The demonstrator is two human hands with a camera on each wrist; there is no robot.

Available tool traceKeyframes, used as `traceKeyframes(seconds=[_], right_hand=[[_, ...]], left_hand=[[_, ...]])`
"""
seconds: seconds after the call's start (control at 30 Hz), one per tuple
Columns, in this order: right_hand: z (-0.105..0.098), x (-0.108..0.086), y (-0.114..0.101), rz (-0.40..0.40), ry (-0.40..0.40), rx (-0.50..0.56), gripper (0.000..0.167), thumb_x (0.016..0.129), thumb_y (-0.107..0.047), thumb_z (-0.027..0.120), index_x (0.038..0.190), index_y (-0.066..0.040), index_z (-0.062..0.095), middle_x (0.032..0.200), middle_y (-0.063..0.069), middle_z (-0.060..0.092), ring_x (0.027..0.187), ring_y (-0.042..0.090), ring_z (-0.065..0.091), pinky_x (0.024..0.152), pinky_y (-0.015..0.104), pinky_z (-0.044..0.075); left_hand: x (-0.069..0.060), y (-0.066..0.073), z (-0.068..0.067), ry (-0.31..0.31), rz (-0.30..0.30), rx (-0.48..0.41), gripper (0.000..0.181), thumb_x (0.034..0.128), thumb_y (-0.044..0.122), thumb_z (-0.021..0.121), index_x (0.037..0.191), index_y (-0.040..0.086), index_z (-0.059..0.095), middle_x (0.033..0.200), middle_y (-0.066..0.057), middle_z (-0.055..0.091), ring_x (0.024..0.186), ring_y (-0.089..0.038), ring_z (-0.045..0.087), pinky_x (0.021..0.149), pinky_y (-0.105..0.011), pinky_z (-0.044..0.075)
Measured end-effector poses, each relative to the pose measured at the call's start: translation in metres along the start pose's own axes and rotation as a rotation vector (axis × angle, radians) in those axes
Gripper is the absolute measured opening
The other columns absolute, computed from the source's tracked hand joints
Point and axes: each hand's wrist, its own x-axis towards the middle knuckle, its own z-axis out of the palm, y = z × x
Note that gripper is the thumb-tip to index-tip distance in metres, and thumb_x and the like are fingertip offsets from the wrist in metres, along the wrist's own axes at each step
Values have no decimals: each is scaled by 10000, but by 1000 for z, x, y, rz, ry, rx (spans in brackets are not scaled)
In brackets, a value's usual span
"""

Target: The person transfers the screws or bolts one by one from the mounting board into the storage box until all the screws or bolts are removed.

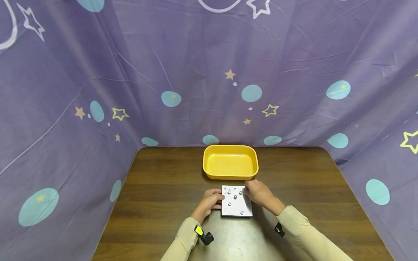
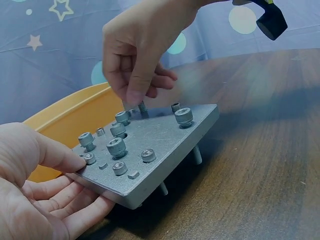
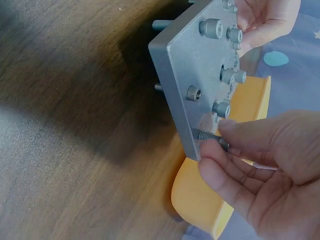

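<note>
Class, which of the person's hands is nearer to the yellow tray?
Right: the right hand is just in front of the tray near its right end; the left hand is farther off, gripping the plate by its left edge.

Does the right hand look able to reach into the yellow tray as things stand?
Probably yes: the yellow tray lies just beyond the right hand, with nothing visible between them, although that hand pinches a screw at the metal plate.

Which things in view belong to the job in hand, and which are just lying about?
In the job:
metal plate, held by the left hand
screw, pinched in the right hand
other screws standing in the plate

Lying about:
yellow tray, untouched, possibly for parts
Backdrop only: patterned curtain
</note>
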Motion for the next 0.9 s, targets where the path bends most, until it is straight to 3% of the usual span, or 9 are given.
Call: traceKeyframes(seconds=[0.07, 0.17, 0.3, 0.4, 0.63, 0.77, 0.9], right_hand=[[0, 0, 1, -38, 0, 11, 144, 851, 7, 759, 790, -81, 663, 739, 18, 646, 660, 163, 585, 589, 337, 530], [1, 0, 3, -41, 30, 17, 116, 830, -29, 795, 854, -76, 691, 831, 45, 701, 747, 193, 652, 675, 380, 578], [0, 1, 3, 15, 52, 14, 219, 863, -162, 808, 739, -98, 639, 700, 13, 645, 633, 157, 579, 563, 344, 509], [-2, 3, 1, 14, 40, 14, 299, 893, -135, 778, 664, -109, 586, 606, -7, 552, 563, 132, 465, 497, 295, 407], [-7, 4, -3, -70, -5, 2, 180, 844, 35, 737, 739, -87, 656, 713, 16, 640, 643, 147, 551, 575, 324, 503], [-8, 5, -3, -10, -25, -13, 152, 831, -75, 803, 756, -85, 671, 718, 17, 650, 647, 143, 550, 573, 344, 502], [-8, 4, -2, 65, -27, -29, 284, 859, -203, 817, 670, -100, 631, 611, -9, 590, 566, 123, 466, 507, 311, 435]], left_hand=[[1, -1, 0, 10, -14, -5, 449, 896, 66, 661, 1305, -99, 577, 1083, -159, 700, 917, -186, 677, 779, -361, 641], [4, -3, 1, 20, -22, -6, 461, 893, 60, 662, 1317, -100, 570, 1096, -165, 699, 913, -185, 674, 778, -364, 640], [6, -4, 1, 18, -6, -3, 457, 900, 60, 660, 1315, -107, 570, 1094, -167, 700, 900, -176, 675, 769, -366, 641], [6, -1, 1, 16, -3, -1, 452, 903, 65, 658, 1314, -105, 577, 1093, -167, 700, 902, -175, 677, 770, -365, 642], [6, 2, -1, -1, -30, 27, 455, 900, 48, 660, 1322, -100, 575, 1087, -176, 703, 900, -188, 686, 770, -379, 644], [7, 6, -4, -31, -60, 35, 453, 903, 53, 672, 1321, -89, 572, 1099, -182, 702, 905, -201, 693, 790, -396, 643], [9, 5, -8, -60, -75, 35, 448, 905, 66, 676, 1313, -84, 567, 1070, -153, 701, 896, -197, 690, 801, -403, 642]])
